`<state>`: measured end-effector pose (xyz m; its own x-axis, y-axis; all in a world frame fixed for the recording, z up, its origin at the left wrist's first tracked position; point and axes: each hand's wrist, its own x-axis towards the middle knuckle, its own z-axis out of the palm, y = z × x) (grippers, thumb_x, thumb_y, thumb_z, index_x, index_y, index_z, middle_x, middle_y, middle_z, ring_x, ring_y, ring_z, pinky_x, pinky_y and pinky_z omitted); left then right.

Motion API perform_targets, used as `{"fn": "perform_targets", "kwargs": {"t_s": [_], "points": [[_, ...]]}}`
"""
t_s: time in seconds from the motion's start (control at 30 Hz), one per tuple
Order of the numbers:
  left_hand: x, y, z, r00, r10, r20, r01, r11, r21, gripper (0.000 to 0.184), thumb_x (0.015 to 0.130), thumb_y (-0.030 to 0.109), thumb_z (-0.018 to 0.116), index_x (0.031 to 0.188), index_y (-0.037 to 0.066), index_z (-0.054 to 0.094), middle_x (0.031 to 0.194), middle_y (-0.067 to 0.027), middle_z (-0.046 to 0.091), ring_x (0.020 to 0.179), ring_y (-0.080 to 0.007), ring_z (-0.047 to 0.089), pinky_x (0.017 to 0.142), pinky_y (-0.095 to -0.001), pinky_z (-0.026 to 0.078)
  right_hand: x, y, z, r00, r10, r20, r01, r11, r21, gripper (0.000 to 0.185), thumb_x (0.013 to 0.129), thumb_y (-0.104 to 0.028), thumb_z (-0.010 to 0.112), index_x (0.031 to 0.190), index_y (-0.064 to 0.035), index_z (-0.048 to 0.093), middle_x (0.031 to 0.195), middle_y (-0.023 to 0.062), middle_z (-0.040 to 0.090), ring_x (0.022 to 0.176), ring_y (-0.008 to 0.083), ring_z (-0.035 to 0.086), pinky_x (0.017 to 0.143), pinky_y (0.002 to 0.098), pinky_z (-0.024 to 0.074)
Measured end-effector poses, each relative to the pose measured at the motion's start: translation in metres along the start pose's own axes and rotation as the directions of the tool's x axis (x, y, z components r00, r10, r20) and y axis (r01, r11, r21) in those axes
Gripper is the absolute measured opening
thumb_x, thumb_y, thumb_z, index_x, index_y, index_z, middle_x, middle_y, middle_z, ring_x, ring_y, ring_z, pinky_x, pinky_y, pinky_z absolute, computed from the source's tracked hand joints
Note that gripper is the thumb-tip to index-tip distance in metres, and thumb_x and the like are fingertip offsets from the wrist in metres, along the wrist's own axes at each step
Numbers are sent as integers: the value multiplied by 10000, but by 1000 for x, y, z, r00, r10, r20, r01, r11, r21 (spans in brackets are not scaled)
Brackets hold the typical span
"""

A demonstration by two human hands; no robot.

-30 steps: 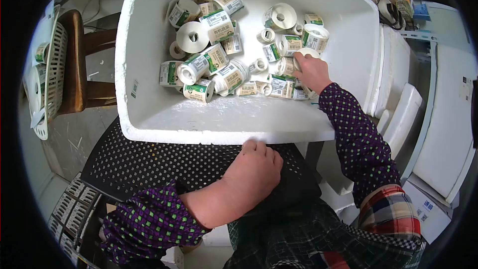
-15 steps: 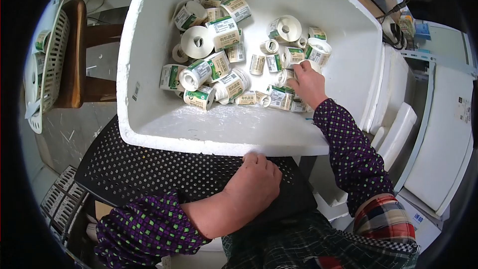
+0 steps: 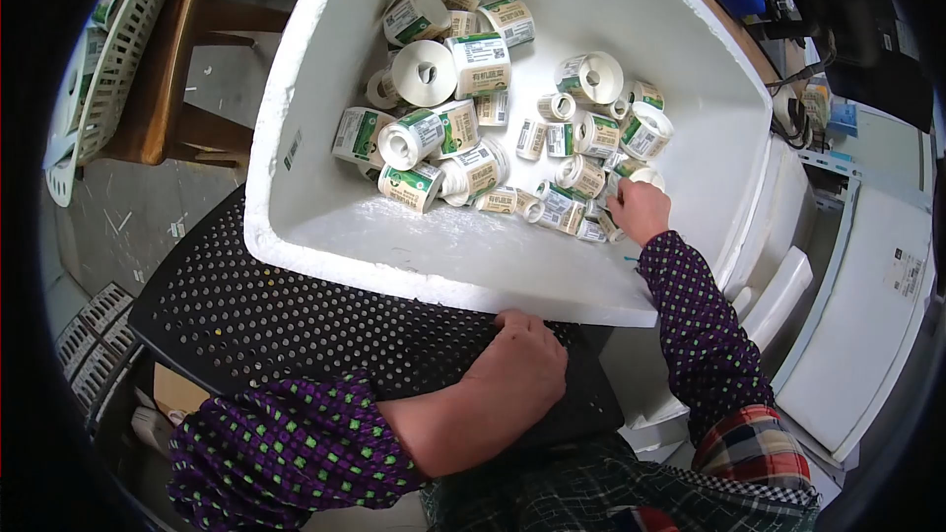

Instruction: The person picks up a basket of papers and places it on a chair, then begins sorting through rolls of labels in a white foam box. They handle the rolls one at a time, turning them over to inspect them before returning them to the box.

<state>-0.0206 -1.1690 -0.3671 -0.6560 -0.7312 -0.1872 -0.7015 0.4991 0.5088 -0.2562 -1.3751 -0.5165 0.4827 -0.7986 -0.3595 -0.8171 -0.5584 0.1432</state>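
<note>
A white foam box holds many rolls of printed labels in green, cream and white. My right hand reaches inside, its fingers closed on a small label roll by the right-hand cluster; the fingers partly cover it. More label rolls lie around that hand. On the box's left side is a looser heap with a larger label roll showing its core. My left hand is curled against the outside of the box's front edge, fingertips hidden.
Beneath the box is a black perforated seat. To the left, a white plastic basket with rolls sits on a wooden stool. White foam pieces and a white cabinet stand on the right.
The view has shifted, so the box appears turned slightly. My right hand has moved a little toward the box's near right part. My left hand stays by the front edge.
</note>
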Motion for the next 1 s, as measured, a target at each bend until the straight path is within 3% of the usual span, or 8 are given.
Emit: {"fn": "perform_targets", "kwargs": {"t_s": [0.07, 0.2, 0.3, 0.4, 0.53, 0.67, 0.73, 1.0], "points": [[1, 1, 2, 999, -10, 35, 10, 1000, -14, 308, 787, 178, 568, 974, -62, 617, 834, -130, 636, 793, -244, 589, 729, -352, 426, 6, 5, 0, 982, 80, 174, -65, 994, -87, 188, 750, -268, 634, 761, -85, 678, 707, 150, 658, 653, 318, 653, 586, 443, 525], [0, 1, -3, 999, -14, 37, 15, 1000, -9, 309, 796, 182, 568, 983, -59, 619, 851, -130, 636, 805, -252, 590, 738, -371, 426, 0, 6, -7, 959, 166, 232, -161, 986, -39, 209, 747, -281, 634, 752, -79, 689, 732, 127, 674, 704, 307, 663, 649, 442, 533], [0, 1, -6, 998, -28, 61, 29, 1000, -6, 312, 799, 180, 567, 993, -58, 618, 872, -132, 639, 821, -256, 590, 748, -384, 425, 2, -6, -10, 956, 52, 288, -76, 995, 71, 212, 749, -289, 644, 746, -80, 680, 724, 130, 667, 715, 316, 656, 663, 435, 524], [-2, 1, -10, 994, -5, 108, 4, 1000, 11, 325, 801, 178, 564, 1012, -64, 613, 882, -133, 641, 831, -258, 590, 757, -388, 422, 27, -37, -16, 976, -98, 197, 29, 946, 323, 225, 753, -254, 673, 829, -45, 638, 719, 137, 640, 733, 336, 634, 667, 444, 499], [-1, 1, -10, 993, 7, 114, -9, 1000, 21, 349, 803, 182, 564, 1039, -74, 601, 904, -142, 636, 850, -261, 584, 769, -391, 416, 67, -79, 5, 935, -318, -158, 355, 842, 406, 444, 748, -143, 690, 1163, -64, 553, 1097, 146, 593, 928, 337, 611, 785, 418, 495], [-3, 2, -13, 991, -8, 136, 1, 999, 52, 363, 807, 189, 561, 1054, -75, 596, 916, -148, 631, 862, -260, 578, 776, -394, 413, 70, -95, 14, 937, -346, -42, 330, 843, 425, 453, 743, -122, 685, 1166, -77, 530, 1101, 131, 565, 968, 305, 607, 782, 398, 508], [-2, 2, -12, 991, -8, 132, 1, 999, 52, 365, 809, 192, 559, 1055, -75, 597, 915, -148, 632, 859, -261, 578, 777, -395, 414, 61, -94, 12, 914, -337, 224, 178, 832, 525, 427, 741, -149, 690, 1136, -78, 546, 1087, 133, 568, 960, 305, 613, 792, 403, 505], [-1, 2, -7, 994, -22, 103, 19, 999, 28, 346, 808, 200, 560, 1019, -69, 615, 900, -155, 638, 848, -270, 589, 773, -397, 422, 45, -78, 46, 787, -551, 278, 295, 732, 614, 391, 724, -153, 684, 1098, -87, 589, 998, 132, 611, 960, 307, 606, 838, 397, 487]]}}
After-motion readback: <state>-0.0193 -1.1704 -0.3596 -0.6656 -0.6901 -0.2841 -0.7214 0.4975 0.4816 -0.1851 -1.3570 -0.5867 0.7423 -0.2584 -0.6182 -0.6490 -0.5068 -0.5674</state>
